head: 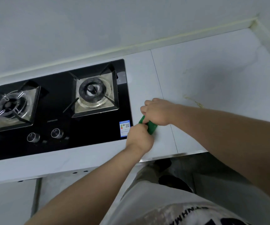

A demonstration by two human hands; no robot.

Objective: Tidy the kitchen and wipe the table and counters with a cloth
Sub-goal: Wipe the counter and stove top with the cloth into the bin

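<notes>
A small green cloth (152, 127) lies bunched on the white counter (195, 75), just right of the black gas hob (63, 111). Both hands meet on it. My right hand (157, 111) presses on it from above with fingers curled. My left hand (140, 137) grips its near edge from below. Most of the cloth is hidden under the two hands.
The hob has two burners (93, 92) and two knobs (56, 133), with a blue label (124, 128) at its right front corner. A yellowish stain (194, 100) marks the counter to the right. The wall (98, 26) runs behind. The counter's front edge (163, 157) is near my body.
</notes>
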